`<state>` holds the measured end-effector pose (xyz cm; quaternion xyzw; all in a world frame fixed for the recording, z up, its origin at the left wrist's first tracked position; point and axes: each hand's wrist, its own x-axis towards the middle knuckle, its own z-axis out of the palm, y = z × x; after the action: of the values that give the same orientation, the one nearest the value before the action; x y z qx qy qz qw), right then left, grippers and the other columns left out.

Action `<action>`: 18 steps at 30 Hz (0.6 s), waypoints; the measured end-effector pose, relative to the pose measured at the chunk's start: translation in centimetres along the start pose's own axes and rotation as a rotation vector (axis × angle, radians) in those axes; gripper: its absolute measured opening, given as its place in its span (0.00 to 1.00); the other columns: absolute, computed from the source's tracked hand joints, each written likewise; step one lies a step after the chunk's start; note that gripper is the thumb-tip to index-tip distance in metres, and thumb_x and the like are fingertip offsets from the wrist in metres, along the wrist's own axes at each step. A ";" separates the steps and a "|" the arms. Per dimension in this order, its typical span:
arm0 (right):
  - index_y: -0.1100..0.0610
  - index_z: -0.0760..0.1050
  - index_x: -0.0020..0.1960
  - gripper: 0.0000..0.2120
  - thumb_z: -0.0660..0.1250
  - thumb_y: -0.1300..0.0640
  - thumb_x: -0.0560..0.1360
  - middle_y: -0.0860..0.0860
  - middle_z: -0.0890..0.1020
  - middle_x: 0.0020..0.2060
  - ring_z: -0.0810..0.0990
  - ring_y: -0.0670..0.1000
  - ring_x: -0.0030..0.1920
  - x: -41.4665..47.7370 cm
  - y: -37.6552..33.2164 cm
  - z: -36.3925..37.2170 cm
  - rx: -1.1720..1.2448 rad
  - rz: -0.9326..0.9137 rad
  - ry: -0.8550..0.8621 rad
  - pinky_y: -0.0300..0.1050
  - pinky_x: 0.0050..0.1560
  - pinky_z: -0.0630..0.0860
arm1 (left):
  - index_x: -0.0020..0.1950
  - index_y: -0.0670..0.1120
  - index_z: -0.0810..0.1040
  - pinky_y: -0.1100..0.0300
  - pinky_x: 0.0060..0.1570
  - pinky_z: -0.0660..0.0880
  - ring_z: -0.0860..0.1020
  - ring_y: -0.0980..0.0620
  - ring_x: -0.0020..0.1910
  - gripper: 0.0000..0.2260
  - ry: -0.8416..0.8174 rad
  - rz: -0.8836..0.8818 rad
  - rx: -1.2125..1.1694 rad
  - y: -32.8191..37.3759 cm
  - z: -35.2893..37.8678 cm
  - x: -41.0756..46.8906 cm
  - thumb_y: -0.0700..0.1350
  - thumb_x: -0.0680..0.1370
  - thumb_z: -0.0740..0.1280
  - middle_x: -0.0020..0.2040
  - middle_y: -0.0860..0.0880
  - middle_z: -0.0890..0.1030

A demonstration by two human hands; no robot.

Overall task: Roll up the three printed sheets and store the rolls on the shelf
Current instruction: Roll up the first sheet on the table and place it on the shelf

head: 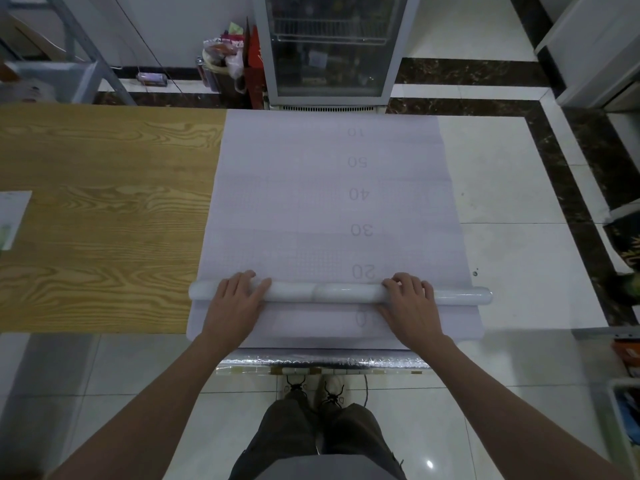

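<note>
While one sheet (329,188) is being rolled, both hands rest on the roll (332,292)

I see a grid-printed sheet spread over the table (104,202), with the roll lying across its near end. The left hand (235,299) lies nearly flat on it, fingers together. The right hand (412,303) curls its fingers over it. Next, I judge, both ends need pushing forward evenly.

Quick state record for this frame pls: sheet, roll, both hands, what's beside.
sheet: gridded sheet, printed numbers, flat, mostly unrolled
roll: white roll across the sheet, close to its near edge
left: left hand rests on roll, fingers laid over it
right: right hand on roll, fingers curled over it
beside: wood-grain surface left of sheet
</note>
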<state>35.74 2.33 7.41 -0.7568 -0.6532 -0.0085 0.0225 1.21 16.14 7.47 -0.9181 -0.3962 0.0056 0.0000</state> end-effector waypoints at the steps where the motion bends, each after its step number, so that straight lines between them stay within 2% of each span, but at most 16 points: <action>1: 0.55 0.77 0.56 0.21 0.76 0.46 0.70 0.55 0.78 0.52 0.77 0.58 0.50 0.1 0.1 -0.2 -0.001 0.011 -0.006 0.54 0.58 0.68 | 0.66 0.46 0.76 0.44 0.54 0.72 0.76 0.38 0.54 0.22 -0.007 -0.011 -0.010 -0.1 -0.2 0.1 0.42 0.73 0.74 0.58 0.39 0.77; 3: 0.55 0.77 0.57 0.19 0.75 0.46 0.71 0.55 0.78 0.51 0.77 0.58 0.49 0.2 0.4 -0.2 0.004 0.000 0.004 0.54 0.57 0.67 | 0.67 0.46 0.75 0.46 0.51 0.73 0.77 0.40 0.50 0.26 -0.013 0.003 -0.022 -0.5 -0.3 0.1 0.38 0.70 0.75 0.54 0.41 0.78; 6: 0.57 0.77 0.58 0.20 0.74 0.47 0.73 0.54 0.81 0.53 0.80 0.57 0.51 0.1 0.9 0.0 0.002 -0.036 0.032 0.53 0.58 0.65 | 0.65 0.42 0.74 0.48 0.55 0.71 0.78 0.41 0.50 0.24 0.043 0.041 0.000 -1.2 0.1 0.1 0.35 0.71 0.74 0.54 0.42 0.80; 9: 0.58 0.77 0.58 0.20 0.77 0.54 0.69 0.56 0.80 0.55 0.79 0.58 0.54 -0.1 1.2 0.0 0.004 -0.043 0.020 0.55 0.59 0.68 | 0.63 0.41 0.74 0.48 0.59 0.69 0.78 0.40 0.55 0.14 0.063 0.072 0.024 -1.4 0.1 0.2 0.39 0.77 0.65 0.57 0.41 0.79; 11: 0.58 0.77 0.59 0.21 0.76 0.58 0.67 0.57 0.80 0.55 0.79 0.60 0.54 0.1 1.5 -0.3 0.005 -0.037 -0.016 0.56 0.57 0.70 | 0.62 0.40 0.76 0.46 0.56 0.72 0.77 0.39 0.55 0.14 0.036 0.056 0.026 -1.2 -0.3 0.4 0.41 0.78 0.62 0.58 0.40 0.78; 15: 0.58 0.80 0.54 0.21 0.78 0.58 0.62 0.56 0.82 0.45 0.80 0.60 0.41 1.1 1.7 -1.0 -0.004 -0.038 -0.106 0.54 0.46 0.76 | 0.59 0.39 0.79 0.46 0.44 0.79 0.80 0.39 0.46 0.23 -0.094 0.045 -0.013 -1.4 -1.0 1.2 0.37 0.65 0.78 0.52 0.41 0.81; 18: 0.59 0.80 0.49 0.19 0.78 0.57 0.61 0.55 0.83 0.40 0.81 0.59 0.36 2.1 1.6 -1.0 0.003 0.004 -0.181 0.52 0.40 0.77 | 0.58 0.39 0.80 0.48 0.39 0.80 0.81 0.39 0.41 0.25 -0.137 0.039 -0.032 -1.5 -1.4 2.0 0.36 0.62 0.79 0.48 0.41 0.83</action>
<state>37.66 4.15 8.45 -0.7557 -0.6511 0.0609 -0.0356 1.45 18.62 8.86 -0.9230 -0.3774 0.0624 -0.0418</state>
